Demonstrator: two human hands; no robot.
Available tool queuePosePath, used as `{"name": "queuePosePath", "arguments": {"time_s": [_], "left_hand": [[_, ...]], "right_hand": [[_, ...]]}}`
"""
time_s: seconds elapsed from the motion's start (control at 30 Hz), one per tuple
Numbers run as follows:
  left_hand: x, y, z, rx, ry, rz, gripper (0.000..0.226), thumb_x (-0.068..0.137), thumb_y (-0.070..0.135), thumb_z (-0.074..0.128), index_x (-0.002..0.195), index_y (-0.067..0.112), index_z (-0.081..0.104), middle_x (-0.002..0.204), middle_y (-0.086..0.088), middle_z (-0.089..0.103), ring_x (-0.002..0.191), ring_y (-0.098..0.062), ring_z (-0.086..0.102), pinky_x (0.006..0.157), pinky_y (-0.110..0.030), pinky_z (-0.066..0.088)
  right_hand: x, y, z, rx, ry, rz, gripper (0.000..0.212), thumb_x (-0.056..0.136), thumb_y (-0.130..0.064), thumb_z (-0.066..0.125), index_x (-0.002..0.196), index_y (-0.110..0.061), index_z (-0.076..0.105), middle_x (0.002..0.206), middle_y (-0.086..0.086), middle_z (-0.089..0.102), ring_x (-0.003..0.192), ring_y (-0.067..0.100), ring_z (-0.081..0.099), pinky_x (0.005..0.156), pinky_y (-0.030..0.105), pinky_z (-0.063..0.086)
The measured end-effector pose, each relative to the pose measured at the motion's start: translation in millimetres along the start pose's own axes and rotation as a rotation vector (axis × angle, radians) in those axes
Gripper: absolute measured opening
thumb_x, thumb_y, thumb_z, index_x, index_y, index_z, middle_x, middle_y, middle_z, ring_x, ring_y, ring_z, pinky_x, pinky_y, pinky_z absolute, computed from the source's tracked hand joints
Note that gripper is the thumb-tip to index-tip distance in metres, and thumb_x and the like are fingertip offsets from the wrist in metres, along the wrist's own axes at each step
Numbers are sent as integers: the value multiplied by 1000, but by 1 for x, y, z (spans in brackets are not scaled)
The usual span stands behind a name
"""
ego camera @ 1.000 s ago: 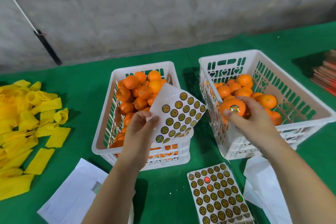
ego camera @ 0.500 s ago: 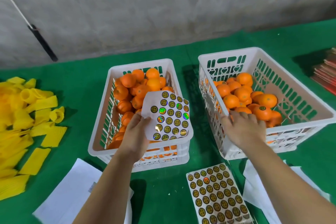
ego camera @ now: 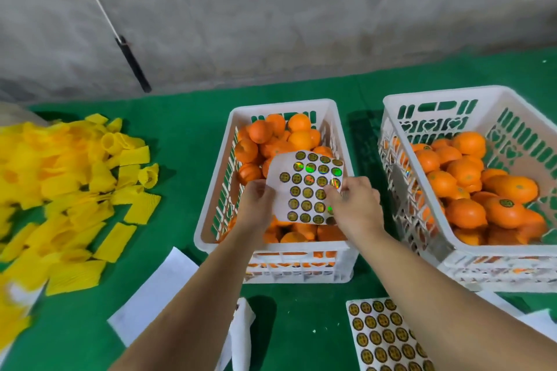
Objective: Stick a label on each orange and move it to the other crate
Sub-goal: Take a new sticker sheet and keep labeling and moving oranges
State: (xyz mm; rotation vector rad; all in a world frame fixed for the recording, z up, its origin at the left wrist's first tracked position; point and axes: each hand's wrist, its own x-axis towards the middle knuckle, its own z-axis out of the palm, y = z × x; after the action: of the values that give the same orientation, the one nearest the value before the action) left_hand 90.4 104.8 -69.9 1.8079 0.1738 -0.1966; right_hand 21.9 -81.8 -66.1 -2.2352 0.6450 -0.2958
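My left hand (ego camera: 256,205) pinches the label sheet (ego camera: 307,187) by its left edge, above the left crate (ego camera: 211,220). My right hand (ego camera: 352,205) picks at a label on the sheet's right edge; unlabelled oranges (ego camera: 298,138) lie just beneath.

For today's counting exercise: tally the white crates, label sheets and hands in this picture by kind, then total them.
White crates: 2 (left crate, right crate)
Label sheets: 2 (held sheet, sheet on the table)
Hands: 2 (left hand, right hand)
Total: 6

left hand (ego camera: 259,205) | right hand (ego camera: 355,208) | forearms bare (no sleeves, nothing worn)
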Motion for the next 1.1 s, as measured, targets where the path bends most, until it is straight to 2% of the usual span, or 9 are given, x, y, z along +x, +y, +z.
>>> {"name": "queuePosePath", "arguments": {"time_s": [0.07,0.17,0.23,0.4,0.53,0.7,0.83,0.93,1.1], "left_hand": [[18,0,5,299,-5,67,23,105,25,55,126,23,65,107,0,70,87,-16,66,65,-25,55],[51,9,18,733,-58,219,47,101,20,53,147,30,54,148,-7,52,135,-34,46,112,-48,44],[73,22,29,904,-78,361,63,100,13,52,159,30,40,164,-8,33,150,-35,28,119,-50,32],[115,41,62,1297,-189,465,100,98,8,65,168,22,-5,173,-9,11,154,-46,16,117,-52,39],[131,38,67,1419,-78,476,90,91,6,75,163,23,24,158,-15,26,143,-46,31,99,-46,55],[128,24,49,1140,-136,345,86,87,29,81,150,30,23,124,-8,59,109,-34,65,74,-44,63],[83,30,32,308,-113,-45,78,78,76,72,138,32,49,102,15,57,101,-23,66,53,-24,47],[34,29,16,-59,-182,-118,110,58,95,70,148,34,51,137,8,62,104,-11,67,70,-26,59],[-50,31,-3,-299,-485,64,46,87,80,57,123,56,71,130,18,73,119,-3,69,93,-25,57]], "right_hand": [[0,-1,3,-14,43,-6,29,103,-46,54,97,-19,61,110,0,53,104,30,54,82,46,53],[-2,2,4,-95,104,-66,29,107,-41,47,97,-15,55,108,6,56,94,32,55,75,49,53],[-3,3,4,-62,135,-83,29,108,-38,45,94,-14,53,104,7,56,91,33,56,73,49,53],[-5,10,5,0,202,-79,27,108,-36,42,99,-12,52,106,4,44,91,26,51,79,40,48],[-2,13,10,32,200,-47,26,108,-38,39,100,-15,48,110,0,36,86,22,52,75,33,45],[-2,13,11,27,203,-39,23,109,-41,35,99,-21,41,107,-3,32,81,19,53,68,31,44],[-1,9,9,15,220,-32,27,109,-42,33,99,-18,42,107,0,35,82,25,53,67,36,44],[-4,5,7,66,224,-32,34,109,-44,30,101,-14,45,108,1,36,83,25,51,72,38,46],[-23,6,-3,289,290,-83,34,111,-39,33,96,-12,47,108,6,42,86,23,44,88,46,45]]}}
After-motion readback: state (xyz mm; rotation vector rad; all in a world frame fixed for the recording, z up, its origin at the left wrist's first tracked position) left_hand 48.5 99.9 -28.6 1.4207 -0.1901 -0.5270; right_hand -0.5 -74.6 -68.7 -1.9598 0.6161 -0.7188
